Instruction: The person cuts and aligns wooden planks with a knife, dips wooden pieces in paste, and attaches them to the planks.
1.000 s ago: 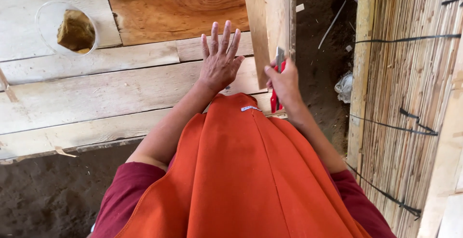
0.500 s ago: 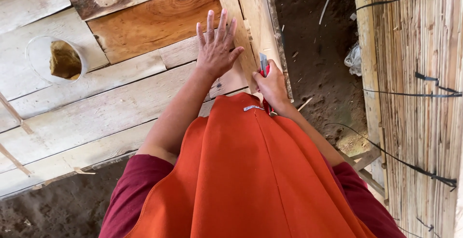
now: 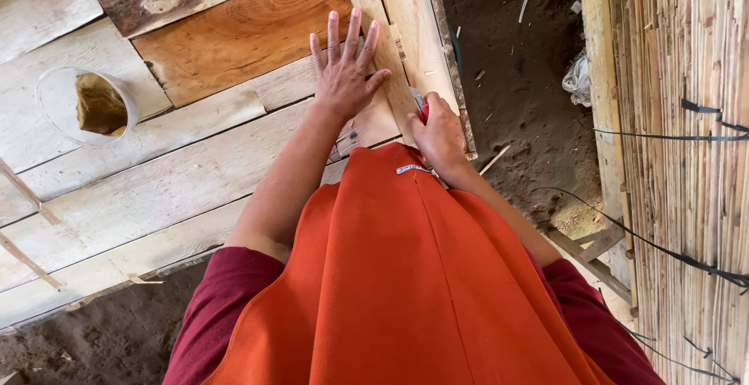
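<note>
My left hand (image 3: 345,69) lies flat with its fingers spread on a platform of wooden planks (image 3: 164,190), next to a raised pale batten (image 3: 402,34) along the platform's right edge. My right hand (image 3: 439,131) is closed around a small tool with a red handle (image 3: 422,110), pressed against the near end of that batten. The tool's working end is mostly hidden by the hand. An orange garment (image 3: 413,276) over maroon sleeves fills the lower part of the view.
A round hole with a pale rim (image 3: 90,104) is cut in the planks at the left. Dark soil (image 3: 523,81) lies to the right, then a wall of bamboo slats (image 3: 686,151) bound with black straps. Thin wood strips (image 3: 23,198) lie at the far left.
The view has swung, so the planks now run at a slant. My left hand has stayed flat on the planks, and my right hand still holds the red-handled tool at the batten.
</note>
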